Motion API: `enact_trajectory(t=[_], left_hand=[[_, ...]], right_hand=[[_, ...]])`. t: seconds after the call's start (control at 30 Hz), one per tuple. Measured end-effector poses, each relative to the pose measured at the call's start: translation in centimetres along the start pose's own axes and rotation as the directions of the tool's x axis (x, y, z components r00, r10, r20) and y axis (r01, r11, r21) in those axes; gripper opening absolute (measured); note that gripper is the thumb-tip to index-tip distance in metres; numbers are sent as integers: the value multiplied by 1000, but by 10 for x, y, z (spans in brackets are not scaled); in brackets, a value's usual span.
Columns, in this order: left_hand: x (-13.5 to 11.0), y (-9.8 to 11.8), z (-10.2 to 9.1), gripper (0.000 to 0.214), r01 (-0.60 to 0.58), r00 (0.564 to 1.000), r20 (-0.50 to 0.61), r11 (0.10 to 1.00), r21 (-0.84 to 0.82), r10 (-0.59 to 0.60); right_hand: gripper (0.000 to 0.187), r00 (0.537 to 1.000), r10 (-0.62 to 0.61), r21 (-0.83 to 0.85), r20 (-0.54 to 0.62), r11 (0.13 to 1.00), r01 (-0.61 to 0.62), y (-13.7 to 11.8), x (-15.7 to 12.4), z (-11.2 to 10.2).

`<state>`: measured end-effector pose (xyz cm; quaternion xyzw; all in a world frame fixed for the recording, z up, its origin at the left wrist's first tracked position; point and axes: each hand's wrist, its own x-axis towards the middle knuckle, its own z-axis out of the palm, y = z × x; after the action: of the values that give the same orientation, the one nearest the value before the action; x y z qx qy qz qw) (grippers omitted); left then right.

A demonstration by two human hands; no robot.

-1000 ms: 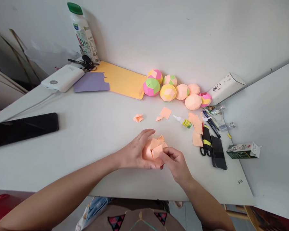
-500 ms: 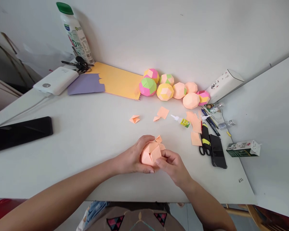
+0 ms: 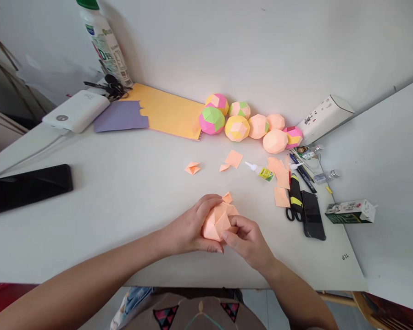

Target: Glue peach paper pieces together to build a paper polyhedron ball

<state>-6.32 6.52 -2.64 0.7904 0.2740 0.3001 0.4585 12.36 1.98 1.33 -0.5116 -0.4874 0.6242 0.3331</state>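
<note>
A peach folded-paper ball (image 3: 214, 222) is between my hands near the front of the table. My left hand (image 3: 198, 223) wraps its left side, thumb below and fingers over the top. With thumb and fingers, my right hand (image 3: 245, 237) pinches a paper flap on the ball's right side; those fingertips are partly hidden. Just behind the ball lies a small folded peach piece (image 3: 227, 197). Farther back are another folded piece (image 3: 192, 168), a square peach sheet (image 3: 234, 158) and a glue bottle (image 3: 260, 171) on its side.
Several finished paper balls (image 3: 237, 128) line the wall. To the right lie peach scraps (image 3: 279, 172), scissors (image 3: 296, 197), a phone (image 3: 313, 215) and a carton (image 3: 351, 211). At left are a black phone (image 3: 29, 189), a power bank (image 3: 76, 111) and a purple sheet (image 3: 121, 116).
The flap under my right fingers now lies flatter against the ball, where it stood up as a square before. Both hands keep their hold; the view has shifted slightly.
</note>
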Motion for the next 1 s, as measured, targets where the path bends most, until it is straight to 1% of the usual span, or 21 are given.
enact_trajectory(t=[0.1, 0.27, 0.47, 0.7, 0.87, 0.93, 1.0], left_hand=[[0, 0, 1, 87, -6, 1000, 0, 999, 39, 6], [-3, -4, 4, 91, -12, 1000, -15, 996, 92, 13], [-6, -9, 8, 94, -45, 998, -37, 987, 154, 51], [-5, -8, 10, 93, -148, 984, -61, 956, 253, 168], [-5, -6, 13, 91, -180, 974, -72, 924, 338, 216], [-5, -6, 13, 94, -176, 972, -87, 926, 335, 216], [-6, -5, 13, 99, -165, 973, -102, 936, 312, 206]], right_hand=[[21, 1000, 6, -31, -2, 1000, -6, -1, 0, 1], [20, 1000, -19, -77, 5, 997, 19, -3, 0, 1], [19, 999, -36, -126, 31, 991, 40, -2, 0, 0], [15, 998, -35, -107, 49, 993, 40, 0, 0, 3], [18, 993, -112, -128, -21, 986, 108, 4, 1, 8], [21, 991, -126, -115, -46, 986, 120, 6, 1, 8], [21, 992, -119, -63, -47, 991, 116, 7, 2, 6]])
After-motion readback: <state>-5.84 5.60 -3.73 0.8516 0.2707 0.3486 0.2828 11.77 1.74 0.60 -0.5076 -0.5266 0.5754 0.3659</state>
